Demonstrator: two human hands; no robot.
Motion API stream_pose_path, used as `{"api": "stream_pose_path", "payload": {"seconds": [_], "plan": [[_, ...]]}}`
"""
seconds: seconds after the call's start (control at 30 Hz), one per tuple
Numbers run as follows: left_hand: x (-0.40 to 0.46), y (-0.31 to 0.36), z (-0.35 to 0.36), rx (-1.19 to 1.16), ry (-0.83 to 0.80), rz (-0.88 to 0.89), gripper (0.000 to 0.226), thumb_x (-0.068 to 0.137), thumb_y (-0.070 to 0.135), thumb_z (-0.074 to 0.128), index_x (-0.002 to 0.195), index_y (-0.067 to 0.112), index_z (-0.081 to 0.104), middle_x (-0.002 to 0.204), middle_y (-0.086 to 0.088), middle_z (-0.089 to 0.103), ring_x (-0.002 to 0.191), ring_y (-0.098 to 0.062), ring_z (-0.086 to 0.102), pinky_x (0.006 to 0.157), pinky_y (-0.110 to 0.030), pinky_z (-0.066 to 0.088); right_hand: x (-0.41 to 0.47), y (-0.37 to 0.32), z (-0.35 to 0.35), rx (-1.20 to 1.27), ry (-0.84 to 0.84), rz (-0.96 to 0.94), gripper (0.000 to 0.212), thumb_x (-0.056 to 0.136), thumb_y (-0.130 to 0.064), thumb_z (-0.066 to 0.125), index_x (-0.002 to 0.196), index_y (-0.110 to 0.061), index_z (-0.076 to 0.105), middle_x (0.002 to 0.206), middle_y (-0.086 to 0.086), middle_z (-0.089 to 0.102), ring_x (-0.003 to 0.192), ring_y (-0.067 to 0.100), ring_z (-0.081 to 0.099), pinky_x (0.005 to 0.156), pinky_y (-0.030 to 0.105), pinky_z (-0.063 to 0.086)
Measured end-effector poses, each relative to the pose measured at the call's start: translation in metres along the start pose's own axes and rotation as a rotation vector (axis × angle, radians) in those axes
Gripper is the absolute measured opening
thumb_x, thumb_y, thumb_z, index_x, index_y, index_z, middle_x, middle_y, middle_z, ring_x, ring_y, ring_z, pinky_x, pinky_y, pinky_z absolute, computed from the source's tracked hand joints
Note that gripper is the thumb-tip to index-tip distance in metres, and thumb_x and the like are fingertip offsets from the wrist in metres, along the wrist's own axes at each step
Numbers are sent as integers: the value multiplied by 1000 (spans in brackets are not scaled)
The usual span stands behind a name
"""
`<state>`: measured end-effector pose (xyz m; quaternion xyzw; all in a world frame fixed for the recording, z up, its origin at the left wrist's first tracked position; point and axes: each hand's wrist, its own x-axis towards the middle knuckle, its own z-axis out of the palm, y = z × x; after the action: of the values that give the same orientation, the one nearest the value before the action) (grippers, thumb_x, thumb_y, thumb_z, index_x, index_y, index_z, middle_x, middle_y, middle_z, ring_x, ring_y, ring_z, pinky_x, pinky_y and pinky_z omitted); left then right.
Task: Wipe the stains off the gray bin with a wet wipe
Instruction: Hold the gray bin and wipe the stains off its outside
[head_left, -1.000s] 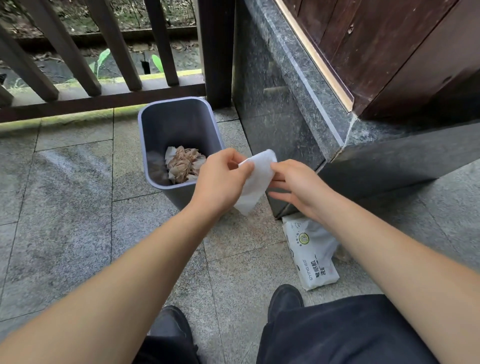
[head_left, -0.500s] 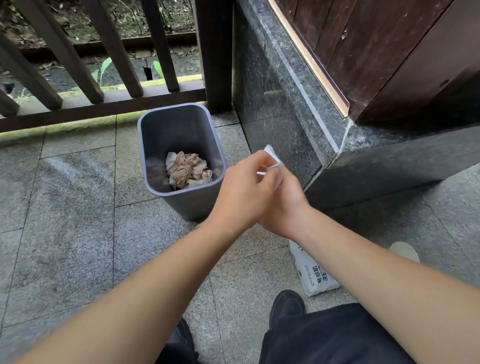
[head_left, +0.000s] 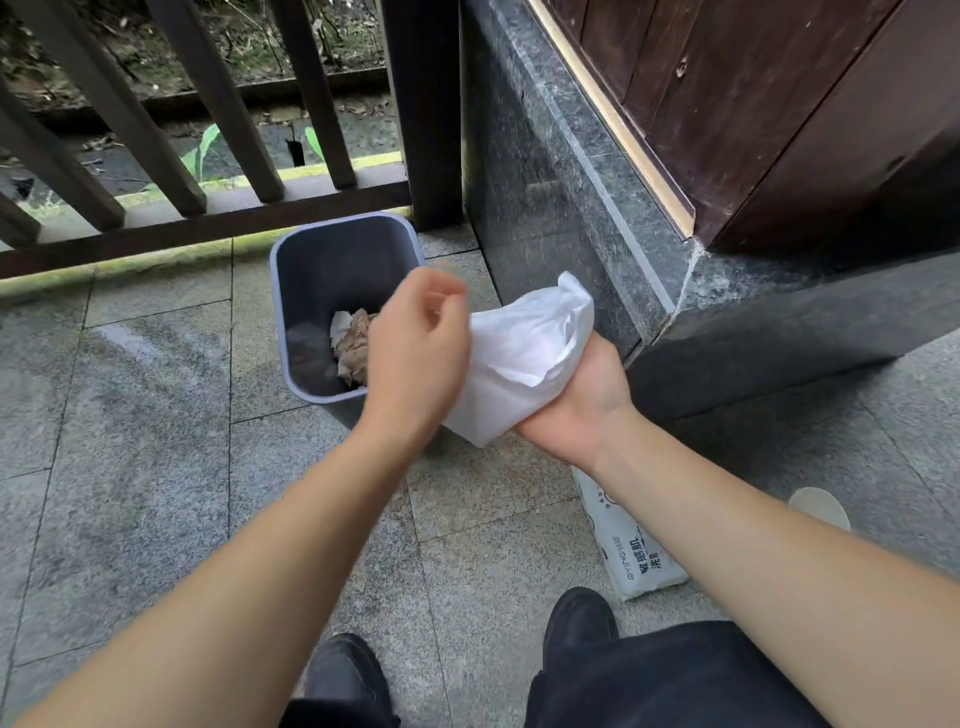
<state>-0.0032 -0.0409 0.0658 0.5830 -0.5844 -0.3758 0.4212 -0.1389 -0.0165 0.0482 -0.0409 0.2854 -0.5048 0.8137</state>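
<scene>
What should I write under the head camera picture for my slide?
Right hand holds an unfolded wet wipe beside the gray bin, left hand loose above it.

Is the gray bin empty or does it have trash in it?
Not empty: crumpled brown and white paper lies at the bottom of the upright gray bin.

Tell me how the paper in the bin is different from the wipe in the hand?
The paper is brown-stained and crumpled into a ball; the wipe is clean white and opened out. The paper lies at the bottom of the bin; the wipe is held up outside it by the right hand. Both look thin and soft.
</scene>
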Motion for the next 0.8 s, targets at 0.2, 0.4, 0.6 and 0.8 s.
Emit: {"api": "stream_pose_path", "payload": {"seconds": [0.2,0.4,0.6,0.8], "plan": [[18,-51,-13,180,-18,-178,20,84,23,48,93,30,64,89,11,68,86,-11,65,78,-42,55,7,1,-18,-337,258,28,42,102,-25,51,135,0,51,130,22,63,113,34,64,106,52,47],[26,-82,-15,376,-39,-134,20,87,25,50,102,26,63,91,16,63,89,-10,61,75,-32,49,5,11,-30,-1100,406,-43,25,105,-32,41,117,-27,63,116,4,72,108,26,68,103,52,50],[38,-104,16,709,-232,270,39,91,20,54,129,18,55,126,-9,56,118,-28,50,92,-40,45,6,-2,-37,-1249,532,-182,37,106,-29,33,137,-22,52,133,4,61,122,25,56,103,42,45],[62,-131,48,971,-487,277,76,91,23,65,154,30,23,164,-10,0,149,-31,2,104,-45,39,7,-9,-46,-1235,568,-162,41,106,-27,32,144,-21,47,141,7,57,129,27,52,108,43,42]]}}
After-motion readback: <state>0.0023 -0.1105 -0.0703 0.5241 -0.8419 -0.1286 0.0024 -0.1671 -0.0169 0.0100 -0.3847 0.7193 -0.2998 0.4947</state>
